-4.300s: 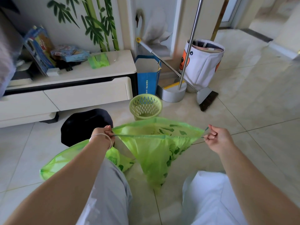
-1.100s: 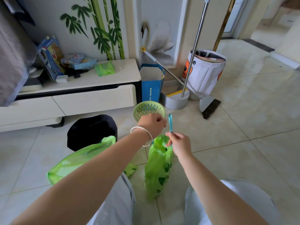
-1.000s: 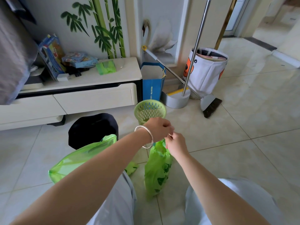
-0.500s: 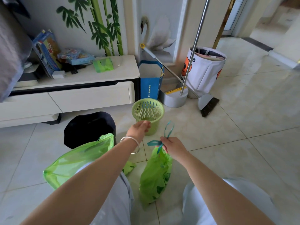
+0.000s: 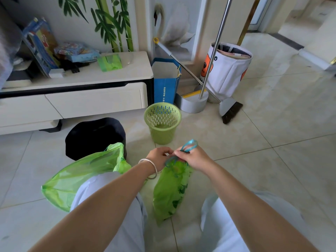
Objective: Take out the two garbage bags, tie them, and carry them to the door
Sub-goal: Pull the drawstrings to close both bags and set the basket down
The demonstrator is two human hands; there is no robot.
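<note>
Two green garbage bags are on the floor by the person's knees. Both hands pinch the blue drawstring [image 5: 189, 146] of the near bag [image 5: 171, 190]: right hand [image 5: 195, 157] closed around a loop, left hand [image 5: 160, 157] curled on the string beside it. The other bag [image 5: 81, 171] lies open to the left, near the black bin [image 5: 94, 137]. They look light, soft and floppy, so the strings are the best hold. Bare tiles to the right leave plenty of walking room.

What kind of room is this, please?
Probably a home living room: a low white cabinet by a bamboo-painted wall, tiled floor, and a broom standing beside it.
</note>
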